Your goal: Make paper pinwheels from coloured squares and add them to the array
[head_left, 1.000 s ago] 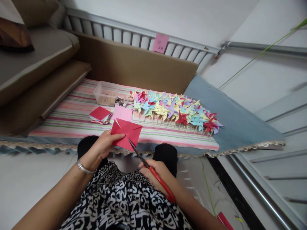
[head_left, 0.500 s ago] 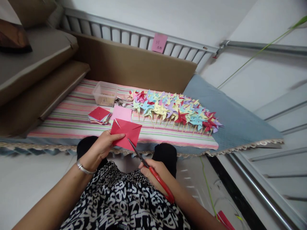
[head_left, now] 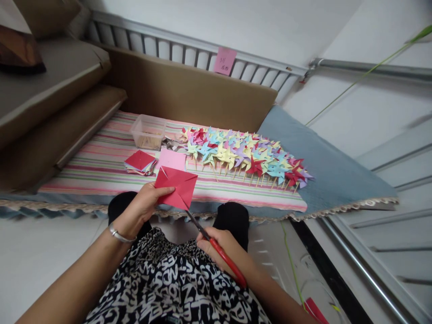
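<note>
My left hand (head_left: pixel 145 203) pinches a red paper square (head_left: pixel 177 187) at its left edge and holds it up over my lap. The square has cuts running in from its corners. My right hand (head_left: pixel 224 246) grips red-handled scissors (head_left: pixel 216 248); the blade tips sit at the square's lower corner. A silver bangle (head_left: pixel 118 235) circles my left wrist.
On the striped cloth (head_left: pixel 101 166) lie a stack of coloured paper squares (head_left: pixel 141 162), a pink sheet (head_left: pixel 172 159), a clear plastic tub (head_left: pixel 149 131) and several paper pinwheels on sticks (head_left: pixel 246 156). A brown cushion (head_left: pixel 189 92) backs the bench. Red scraps (head_left: pixel 315 309) lie on the floor.
The scissors have slid back out of the red square, from deep in the cut to its lower corner. The square has tilted slightly. My left hand keeps its hold.
</note>
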A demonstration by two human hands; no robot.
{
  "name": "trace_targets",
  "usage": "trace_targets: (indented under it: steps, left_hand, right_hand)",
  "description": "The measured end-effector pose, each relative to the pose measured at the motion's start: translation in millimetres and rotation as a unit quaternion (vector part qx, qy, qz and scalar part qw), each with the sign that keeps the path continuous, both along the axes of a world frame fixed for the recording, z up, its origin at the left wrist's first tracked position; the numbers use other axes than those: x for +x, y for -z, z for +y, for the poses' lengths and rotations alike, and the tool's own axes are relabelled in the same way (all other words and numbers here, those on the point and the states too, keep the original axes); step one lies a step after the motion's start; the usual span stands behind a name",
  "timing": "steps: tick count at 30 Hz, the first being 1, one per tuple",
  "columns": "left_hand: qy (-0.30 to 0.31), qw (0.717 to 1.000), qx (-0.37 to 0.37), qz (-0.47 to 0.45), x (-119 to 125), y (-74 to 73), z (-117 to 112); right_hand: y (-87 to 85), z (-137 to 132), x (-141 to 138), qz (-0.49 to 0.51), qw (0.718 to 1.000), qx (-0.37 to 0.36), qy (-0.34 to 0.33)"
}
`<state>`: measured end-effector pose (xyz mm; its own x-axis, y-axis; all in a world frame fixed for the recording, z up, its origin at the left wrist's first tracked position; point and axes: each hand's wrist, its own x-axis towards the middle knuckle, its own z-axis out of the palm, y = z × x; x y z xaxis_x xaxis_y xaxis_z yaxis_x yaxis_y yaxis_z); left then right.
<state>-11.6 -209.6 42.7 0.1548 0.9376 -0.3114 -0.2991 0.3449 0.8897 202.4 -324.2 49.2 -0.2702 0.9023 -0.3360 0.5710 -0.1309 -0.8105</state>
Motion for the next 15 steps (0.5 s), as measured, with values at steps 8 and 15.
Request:
trace_targets:
  steps: [8, 15]
  left_hand:
    - [0.016, 0.998, -0.009, 0.052, -31, 12.3, 19]
    - [0.193, 0.978, -0.033, 0.076, -5, 11.8, 2]
  right_hand:
    - [5.4, -6, 44, -0.049, 0.993, 0.069, -0.085]
    - [-4.3, 40, 22, 0.038, 0.977, 0.195, 0.083]
